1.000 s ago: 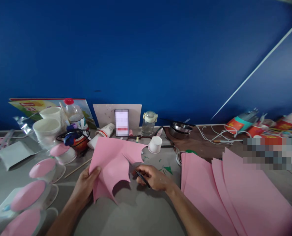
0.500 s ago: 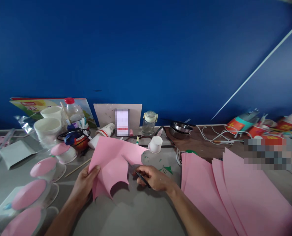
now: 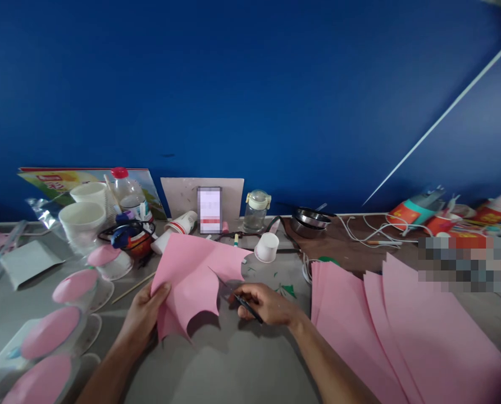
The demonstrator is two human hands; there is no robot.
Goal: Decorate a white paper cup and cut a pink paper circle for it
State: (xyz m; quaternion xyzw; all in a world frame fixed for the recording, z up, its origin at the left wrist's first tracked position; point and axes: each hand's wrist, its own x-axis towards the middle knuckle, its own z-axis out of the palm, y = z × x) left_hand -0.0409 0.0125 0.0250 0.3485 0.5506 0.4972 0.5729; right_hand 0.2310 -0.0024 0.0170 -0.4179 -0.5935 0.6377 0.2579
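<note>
- My left hand (image 3: 143, 314) pinches the lower left edge of the pink sheet (image 3: 191, 275), fingers closed on it with the thumb on top, holding the sheet tilted up off the desk (image 3: 233, 365).
- My right hand (image 3: 267, 303) is closed around the scissors (image 3: 240, 297); the blades point up and left into the sheet's right edge, just beyond my fingertips. I cannot tell how far the blades are parted.
- Against half a second ago, the sheet has turned only slightly and the scissors sit almost where they were, so I judge the cut is creeping forward along the curved edge rather than finished.
- A curved notch already shows on the sheet's lower edge, between my two hands.
- To the right of my right hand, a fan of pink sheets (image 3: 381, 325) lies flat.
- Left of my left hand stand white cups capped with pink discs (image 3: 76, 286).
- Beyond the fingers, a small white cup (image 3: 267, 247) lies near the sheet's far corner.
</note>
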